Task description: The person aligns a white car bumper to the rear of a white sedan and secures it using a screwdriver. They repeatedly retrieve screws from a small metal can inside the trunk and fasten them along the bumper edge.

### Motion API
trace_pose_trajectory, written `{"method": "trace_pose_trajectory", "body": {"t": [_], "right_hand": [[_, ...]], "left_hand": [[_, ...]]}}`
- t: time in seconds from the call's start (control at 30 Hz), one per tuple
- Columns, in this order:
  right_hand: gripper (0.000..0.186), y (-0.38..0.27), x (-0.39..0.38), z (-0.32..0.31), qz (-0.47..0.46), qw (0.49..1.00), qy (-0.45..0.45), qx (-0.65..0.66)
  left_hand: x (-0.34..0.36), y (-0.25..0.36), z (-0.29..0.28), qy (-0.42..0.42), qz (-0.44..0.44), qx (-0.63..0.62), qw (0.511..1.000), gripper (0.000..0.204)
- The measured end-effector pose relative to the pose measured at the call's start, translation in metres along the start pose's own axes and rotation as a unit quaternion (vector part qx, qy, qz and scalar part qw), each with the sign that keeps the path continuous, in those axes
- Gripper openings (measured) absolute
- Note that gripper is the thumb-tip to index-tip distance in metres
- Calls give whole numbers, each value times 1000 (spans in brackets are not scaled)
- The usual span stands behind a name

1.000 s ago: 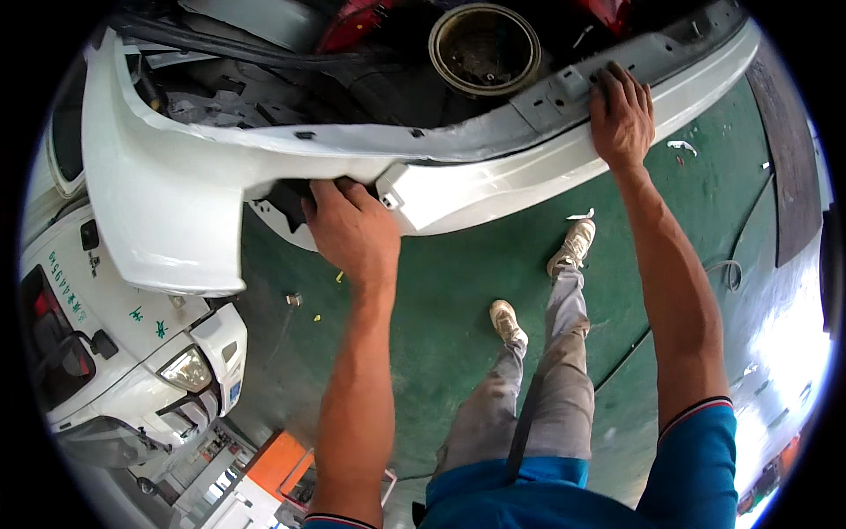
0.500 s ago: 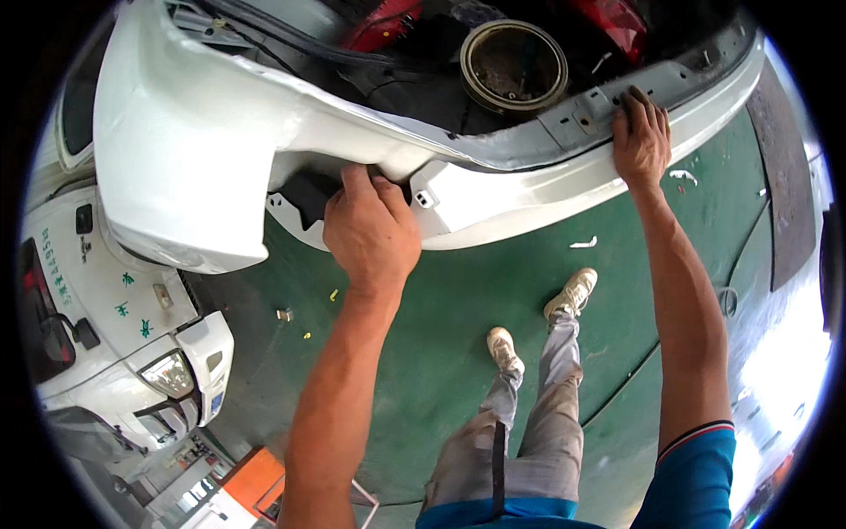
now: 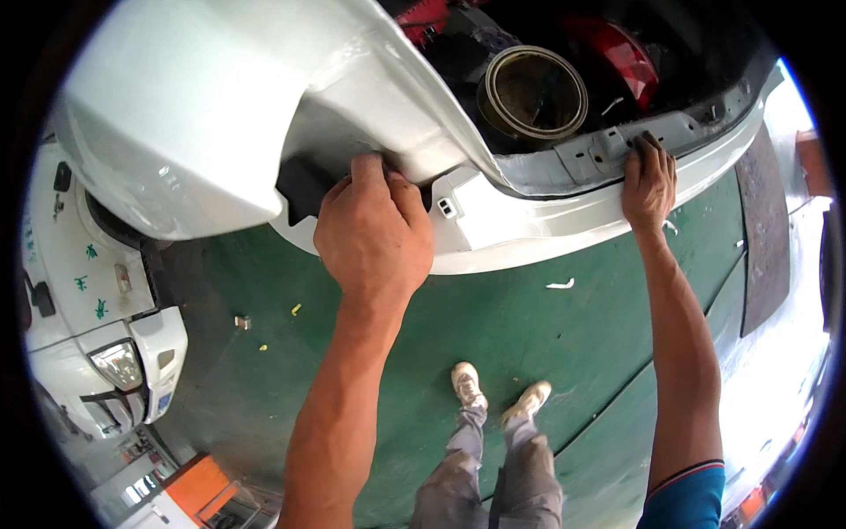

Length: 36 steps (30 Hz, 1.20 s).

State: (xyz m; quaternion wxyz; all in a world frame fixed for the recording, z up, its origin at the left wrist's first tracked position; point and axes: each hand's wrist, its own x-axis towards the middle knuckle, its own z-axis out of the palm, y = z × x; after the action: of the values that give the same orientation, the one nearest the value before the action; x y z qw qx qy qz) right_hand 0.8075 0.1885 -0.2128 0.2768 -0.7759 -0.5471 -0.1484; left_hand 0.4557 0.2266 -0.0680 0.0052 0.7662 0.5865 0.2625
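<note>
A white car bumper [image 3: 564, 217] runs across the upper middle, at the rear of a white car body [image 3: 189, 97]. My left hand [image 3: 374, 234] is closed on the bumper's upper edge, at the opening below the body's corner; its fingertips are tucked behind the edge and hidden. Just right of it sits a small white bracket [image 3: 446, 208] with dark slots. Farther right, my right hand [image 3: 650, 187] hooks its fingers over the top of the bumper, the tips reaching onto the grey metal sill [image 3: 573, 163].
In the open trunk stand a round metal can [image 3: 534, 93] and a red lamp [image 3: 621, 62]. Another white vehicle [image 3: 110, 326] is at the left. Small scraps [image 3: 560, 284] and a dark cable [image 3: 608, 406] lie on the green floor [image 3: 423, 335]. A dark mat [image 3: 765, 238] is at the right.
My feet have stepped back from the car and a little left. The view has shifted, so the body's corner looks larger. Both hands keep their places on the bumper.
</note>
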Motion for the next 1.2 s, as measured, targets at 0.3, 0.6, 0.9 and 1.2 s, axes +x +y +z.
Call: {"method": "trace_pose_trajectory", "body": {"t": [0.3, 0.6, 0.9, 1.2], "right_hand": [[32, 8, -5, 2, -29, 1000, 3, 0], [31, 8, -5, 4, 3, 1000, 9, 6], [34, 4, -5, -2, 15, 1000, 9, 15], [31, 5, -4, -2, 8, 1000, 8, 18]], "left_hand": [[-3, -1, 4, 52, -1, 34, 998, 12], [-1, 3, 2, 47, -10, 20, 999, 16], [-2, 5, -1, 36, -14, 3, 999, 16], [-2, 3, 2, 54, -12, -6, 998, 13]]}}
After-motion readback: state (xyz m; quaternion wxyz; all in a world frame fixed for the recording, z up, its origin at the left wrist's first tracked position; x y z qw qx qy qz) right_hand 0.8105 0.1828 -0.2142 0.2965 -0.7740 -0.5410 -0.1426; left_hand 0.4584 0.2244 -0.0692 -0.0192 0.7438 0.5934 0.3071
